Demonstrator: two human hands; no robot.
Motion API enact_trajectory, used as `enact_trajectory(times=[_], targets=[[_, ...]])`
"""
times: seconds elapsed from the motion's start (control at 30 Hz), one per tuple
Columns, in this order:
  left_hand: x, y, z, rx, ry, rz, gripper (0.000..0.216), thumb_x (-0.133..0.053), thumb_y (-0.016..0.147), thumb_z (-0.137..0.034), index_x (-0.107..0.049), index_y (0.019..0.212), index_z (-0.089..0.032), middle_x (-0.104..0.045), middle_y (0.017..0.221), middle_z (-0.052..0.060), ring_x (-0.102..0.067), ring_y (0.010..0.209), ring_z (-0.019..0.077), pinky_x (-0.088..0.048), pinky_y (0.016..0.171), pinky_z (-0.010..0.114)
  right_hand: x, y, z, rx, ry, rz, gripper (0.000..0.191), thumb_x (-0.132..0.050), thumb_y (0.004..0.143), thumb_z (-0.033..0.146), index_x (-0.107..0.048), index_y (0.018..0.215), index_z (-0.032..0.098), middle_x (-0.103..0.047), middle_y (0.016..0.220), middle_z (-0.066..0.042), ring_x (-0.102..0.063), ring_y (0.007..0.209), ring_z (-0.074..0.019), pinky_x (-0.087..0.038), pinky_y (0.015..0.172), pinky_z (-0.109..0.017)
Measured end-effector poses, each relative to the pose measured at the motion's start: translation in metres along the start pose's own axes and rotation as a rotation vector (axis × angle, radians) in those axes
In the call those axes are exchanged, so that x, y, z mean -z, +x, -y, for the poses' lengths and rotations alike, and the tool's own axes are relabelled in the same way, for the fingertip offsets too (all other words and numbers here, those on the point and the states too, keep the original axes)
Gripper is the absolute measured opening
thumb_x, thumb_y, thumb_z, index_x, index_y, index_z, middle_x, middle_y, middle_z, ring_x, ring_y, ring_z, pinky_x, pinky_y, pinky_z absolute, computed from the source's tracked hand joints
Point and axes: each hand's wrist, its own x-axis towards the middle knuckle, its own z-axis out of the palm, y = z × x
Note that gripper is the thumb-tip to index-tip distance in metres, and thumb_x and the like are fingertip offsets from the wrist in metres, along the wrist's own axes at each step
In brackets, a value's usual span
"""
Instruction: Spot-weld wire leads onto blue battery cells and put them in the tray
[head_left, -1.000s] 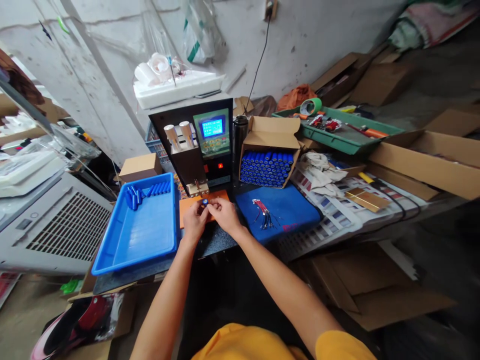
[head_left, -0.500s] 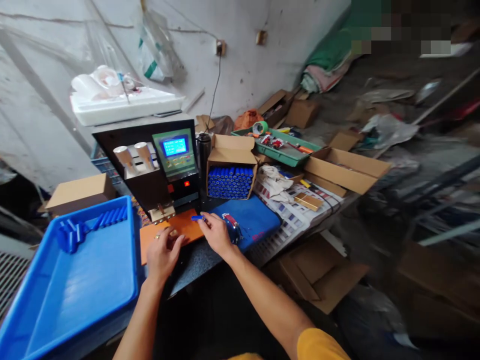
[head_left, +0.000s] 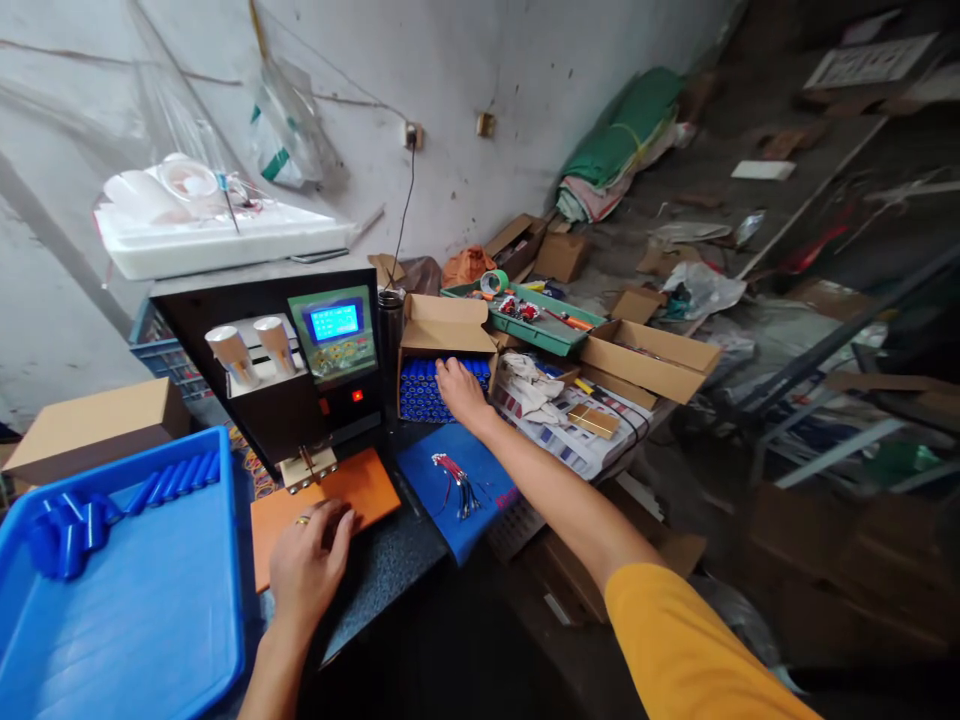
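Right hand (head_left: 459,388): at the packed blue cells (head_left: 420,393) in the carton (head_left: 448,312); whether it grips one, cannot tell.
Left hand (head_left: 311,550): over orange board (head_left: 375,490), thumb and fingers apart.
Blue tray (head_left: 150,630): small batch, apparently done.
Still boxed: many cells, presumably left.

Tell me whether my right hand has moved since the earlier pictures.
Yes. Your right hand has moved from beside the orange board, rightward and forward, to the carton of blue cylinders.
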Motion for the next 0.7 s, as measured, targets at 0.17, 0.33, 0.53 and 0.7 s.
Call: enact_trajectory(times=[0.17, 0.33, 0.53, 0.7], targets=[[-0.001, -0.001, 0.000, -0.002, 0.001, 0.010, 0.024, -0.055, 0.090, -0.043, -0.065, 0.096, -0.022, -0.073, 0.091, 0.005, -0.067, 0.074, 0.0193, -0.046, 0.067, 0.029, 0.000, 0.009, -0.005, -0.006, -0.044, 0.042, 0.046, -0.027, 0.095, 0.010, -0.046, 0.137, 0.005, -0.055, 0.117, -0.022, -0.053, 0.110, -0.0280, -0.046, 0.088, -0.037], [0.001, 0.000, -0.001, 0.005, -0.001, 0.028, 0.023, -0.054, 0.090, -0.043, -0.065, 0.095, -0.023, -0.072, 0.090, 0.004, -0.067, 0.075, 0.0201, -0.047, 0.068, 0.030, 0.008, 0.015, -0.003, -0.006, -0.020, 0.059, 0.039, -0.036, 0.095, 0.019, -0.057, 0.125, 0.006, -0.058, 0.116, -0.023, -0.055, 0.110, -0.0305, -0.045, 0.090, -0.040], [0.001, -0.001, 0.000, 0.002, -0.019, 0.027, 0.023, -0.055, 0.090, -0.042, -0.065, 0.096, -0.022, -0.073, 0.091, 0.004, -0.067, 0.076, 0.0194, -0.047, 0.069, 0.029, 0.003, -0.008, -0.027, -0.080, 0.270, -0.170, 0.040, -0.041, 0.094, 0.024, -0.058, 0.129, 0.014, -0.063, 0.114, -0.014, -0.062, 0.104, -0.0228, -0.046, 0.090, -0.031], [0.003, 0.001, 0.000, 0.004, 0.003, 0.024, 0.023, -0.055, 0.090, -0.041, -0.066, 0.095, -0.021, -0.072, 0.089, 0.004, -0.067, 0.075, 0.0189, -0.046, 0.066, 0.028, -0.032, -0.055, -0.038, -0.168, 0.446, -0.178, 0.028, -0.046, 0.091, 0.021, -0.070, 0.105, 0.014, -0.071, 0.095, -0.009, -0.065, 0.090, -0.0182, -0.047, 0.084, -0.027]])
